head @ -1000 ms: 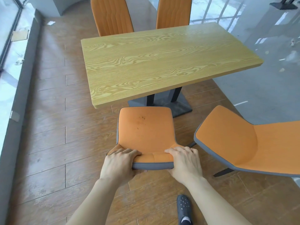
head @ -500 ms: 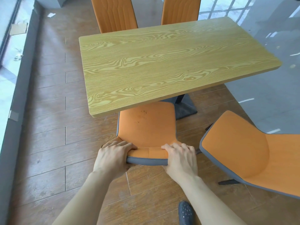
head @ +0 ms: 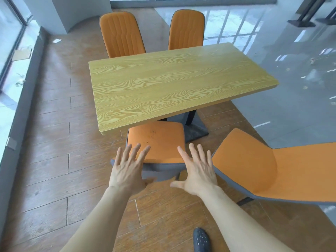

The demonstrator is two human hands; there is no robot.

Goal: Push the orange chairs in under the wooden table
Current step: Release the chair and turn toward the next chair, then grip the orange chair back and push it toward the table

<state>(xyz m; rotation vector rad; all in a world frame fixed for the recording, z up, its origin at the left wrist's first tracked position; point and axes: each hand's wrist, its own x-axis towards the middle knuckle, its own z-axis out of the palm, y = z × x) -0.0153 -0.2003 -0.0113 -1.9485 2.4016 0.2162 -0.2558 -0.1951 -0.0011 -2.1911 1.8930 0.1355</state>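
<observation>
Orange chairs stand around a wooden table [head: 174, 84] that fills the middle of the frame, its pale grained top bare. One orange chair [head: 156, 140] sits at the table's near edge, just below centre; the front of its seat lies under the tabletop overhang, while the rest of the seat and the grey-edged top of its backrest stick out toward the camera. A few small dark specks mark the seat. Behind it, the table's dark pedestal base [head: 194, 130] rests on the brown wood-plank floor [head: 51, 142].

Both hands hover over the backrest end of this chair with fingers spread and palms facing down, gripping nothing. The left hand [head: 127, 171] is at lower centre-left, its fingertips over the seat's left part. The right hand [head: 198, 171] is at lower centre-right, thumb pointing inward; whether either hand touches the chair cannot be told.

A second orange chair [head: 272, 170] fills the lower right of the frame, clear of the table and turned at an angle, one dark leg showing beneath it. Two more orange chairs stand at the table's far side in the upper middle of the frame, a left one [head: 121, 33] and a right one [head: 186, 30], their ribbed backs upright and close against the far edge. A dark perforated shoe [head: 201, 240] shows at the bottom edge.
</observation>
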